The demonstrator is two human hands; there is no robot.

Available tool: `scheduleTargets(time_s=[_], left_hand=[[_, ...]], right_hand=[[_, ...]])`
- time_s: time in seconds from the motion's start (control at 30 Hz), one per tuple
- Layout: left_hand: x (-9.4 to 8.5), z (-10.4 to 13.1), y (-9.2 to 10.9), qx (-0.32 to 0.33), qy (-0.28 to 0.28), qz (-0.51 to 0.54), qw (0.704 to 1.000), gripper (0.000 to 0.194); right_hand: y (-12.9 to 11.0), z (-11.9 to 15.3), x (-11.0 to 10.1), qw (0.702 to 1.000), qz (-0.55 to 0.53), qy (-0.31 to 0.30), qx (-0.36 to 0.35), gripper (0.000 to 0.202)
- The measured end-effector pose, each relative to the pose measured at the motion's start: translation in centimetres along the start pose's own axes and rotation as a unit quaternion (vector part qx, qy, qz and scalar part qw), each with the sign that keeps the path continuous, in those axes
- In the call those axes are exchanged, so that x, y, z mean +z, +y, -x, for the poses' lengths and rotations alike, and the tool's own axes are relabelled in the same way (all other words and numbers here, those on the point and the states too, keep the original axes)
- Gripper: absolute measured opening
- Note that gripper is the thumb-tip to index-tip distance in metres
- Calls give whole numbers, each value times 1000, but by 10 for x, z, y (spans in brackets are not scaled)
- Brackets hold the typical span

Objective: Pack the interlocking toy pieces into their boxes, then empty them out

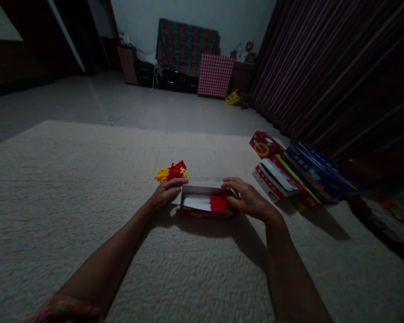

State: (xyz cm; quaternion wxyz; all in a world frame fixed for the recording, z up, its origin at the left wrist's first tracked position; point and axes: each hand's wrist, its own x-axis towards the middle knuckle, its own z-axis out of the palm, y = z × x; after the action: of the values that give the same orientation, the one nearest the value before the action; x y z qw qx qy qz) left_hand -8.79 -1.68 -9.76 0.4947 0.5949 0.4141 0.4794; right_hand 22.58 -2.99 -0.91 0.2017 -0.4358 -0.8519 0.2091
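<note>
An open cardboard box (207,215), dark red outside and white inside, lies on the quilted cover in front of me. Red plastic pieces (218,203) sit in its right part, while the white bottom shows at the left. My left hand (166,194) grips the box's left end by the flap, fingers reaching to the back edge. My right hand (247,198) holds the right end, with its thumb over the red pieces and fingers bent over the back edge. Just behind the left hand is a small heap of yellow and red plastic pieces (171,172).
To the right are a white-and-red box (278,179), a red box (265,144) and a large blue box (316,172). Dark curtains (309,58) hang behind them. Beyond the quilted cover (87,179), a checked cloth (215,75) hangs over furniture by the wall.
</note>
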Motion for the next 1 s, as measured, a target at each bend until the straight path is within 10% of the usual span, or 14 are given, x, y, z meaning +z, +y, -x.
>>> scheduleTargets(time_s=[0.2, 0.4, 1.0], left_hand=[[0, 0, -2, -8, -9, 2, 1000, 36], [0, 2, 2, -19, -13, 1, 1000, 39], [-1, 2, 0, -4, -17, 6, 1000, 35]], right_hand=[[12, 14, -20, 999, -29, 23, 6, 31], [27, 22, -19, 978, 187, 36, 79, 23], [-32, 8, 19, 942, 284, 6, 181, 33]])
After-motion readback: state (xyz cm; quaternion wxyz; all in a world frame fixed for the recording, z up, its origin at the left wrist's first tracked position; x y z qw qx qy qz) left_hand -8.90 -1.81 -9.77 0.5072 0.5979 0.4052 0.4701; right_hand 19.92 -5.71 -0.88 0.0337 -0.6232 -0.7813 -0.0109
